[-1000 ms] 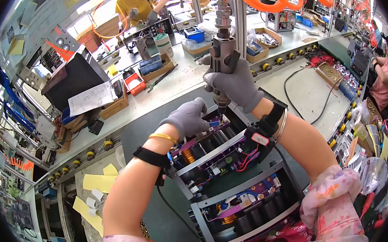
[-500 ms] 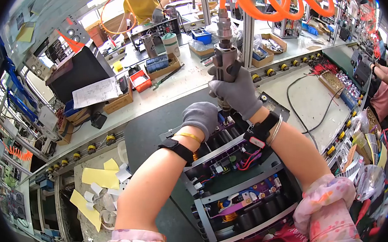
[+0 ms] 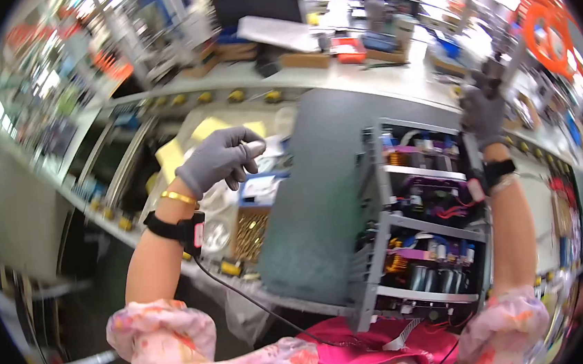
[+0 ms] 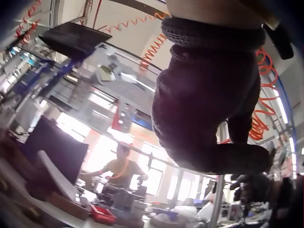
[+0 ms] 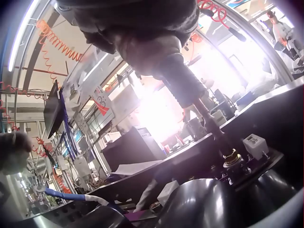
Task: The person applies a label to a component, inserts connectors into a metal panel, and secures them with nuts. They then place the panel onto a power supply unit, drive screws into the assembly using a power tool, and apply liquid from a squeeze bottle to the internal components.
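My gloved left hand [image 3: 224, 161] hangs over the left side of the bench, its fingers loosely bent and a whitish patch at one fingertip. Below it are a small box of brass screws [image 3: 250, 234] and a blue bin [image 3: 265, 192] with white pieces. My gloved right hand [image 3: 483, 113] grips an upright power screwdriver [image 3: 491, 76] above the far end of an open metal chassis [image 3: 426, 173]. In the right wrist view, the driver's shaft [image 5: 209, 121] reaches down to a brass fastener [image 5: 232, 157] on the board, beside black capacitors [image 5: 197, 202]. A second chassis [image 3: 426, 295] sits nearer me.
A dark green mat [image 3: 314, 201] lies left of the chassis. Roller rails [image 3: 235, 97] border the bench, and orange coiled hoses [image 3: 545, 28] hang at the upper right. A red box [image 3: 349, 50] and a dark monitor-like panel [image 3: 255, 8] stand behind.
My left hand has left the chassis and swung out left over the screw box. My right hand keeps its grip on the screwdriver. The head view has turned left and blurred.
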`<state>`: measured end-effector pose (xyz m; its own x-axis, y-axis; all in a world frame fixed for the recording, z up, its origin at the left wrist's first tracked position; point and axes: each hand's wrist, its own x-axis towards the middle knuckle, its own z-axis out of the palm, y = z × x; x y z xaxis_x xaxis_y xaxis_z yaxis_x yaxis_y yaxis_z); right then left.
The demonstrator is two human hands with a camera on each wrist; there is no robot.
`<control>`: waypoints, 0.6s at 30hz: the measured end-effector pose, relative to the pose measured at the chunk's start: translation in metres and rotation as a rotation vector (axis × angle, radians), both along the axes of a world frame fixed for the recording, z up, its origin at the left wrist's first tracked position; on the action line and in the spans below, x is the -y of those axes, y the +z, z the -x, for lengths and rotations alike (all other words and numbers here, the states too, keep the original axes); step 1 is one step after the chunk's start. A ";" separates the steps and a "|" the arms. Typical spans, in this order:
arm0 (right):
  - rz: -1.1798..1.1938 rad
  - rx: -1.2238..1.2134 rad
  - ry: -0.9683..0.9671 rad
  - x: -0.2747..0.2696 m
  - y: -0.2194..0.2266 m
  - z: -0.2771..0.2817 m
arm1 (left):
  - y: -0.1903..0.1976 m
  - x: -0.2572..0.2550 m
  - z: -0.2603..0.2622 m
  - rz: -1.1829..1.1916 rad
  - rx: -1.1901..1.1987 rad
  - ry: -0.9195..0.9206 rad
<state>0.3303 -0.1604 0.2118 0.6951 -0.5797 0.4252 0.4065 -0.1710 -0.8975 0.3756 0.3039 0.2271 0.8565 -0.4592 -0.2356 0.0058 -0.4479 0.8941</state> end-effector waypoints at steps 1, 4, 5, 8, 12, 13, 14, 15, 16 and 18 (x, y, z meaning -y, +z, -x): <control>0.035 -0.042 -0.019 -0.008 0.013 0.006 | -0.023 -0.029 0.003 -0.042 -0.041 0.073; 0.112 0.262 -0.055 -0.038 0.034 0.013 | -0.115 -0.093 0.010 -0.155 -0.125 0.163; 0.033 0.170 0.058 -0.059 0.050 0.034 | -0.126 -0.091 0.024 -0.231 -0.135 0.192; -0.250 0.218 0.314 -0.074 0.041 0.056 | -0.158 -0.072 0.045 -0.368 -0.013 -0.040; -0.490 0.228 0.500 -0.106 0.017 0.071 | -0.211 -0.040 0.043 -0.862 0.152 -0.326; -0.507 0.254 0.477 -0.117 0.015 0.074 | -0.210 -0.033 0.044 -0.889 0.194 -0.377; -0.529 0.277 0.455 -0.126 0.013 0.076 | -0.217 -0.030 0.043 -0.893 0.172 -0.380; -0.529 0.256 0.457 -0.123 0.006 0.076 | -0.226 -0.031 0.040 -0.919 0.158 -0.396; -0.530 0.237 0.459 -0.120 -0.001 0.073 | -0.238 -0.033 0.035 -0.991 0.177 -0.489; -0.597 0.310 0.410 -0.121 -0.004 0.070 | -0.250 -0.035 0.033 -1.047 0.176 -0.560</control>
<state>0.2602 -0.0397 0.2078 0.8035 -0.4940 0.3322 0.5797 0.5221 -0.6256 0.3425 0.3393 -0.0229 0.6569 -0.4340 -0.6166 -0.5080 -0.8590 0.0635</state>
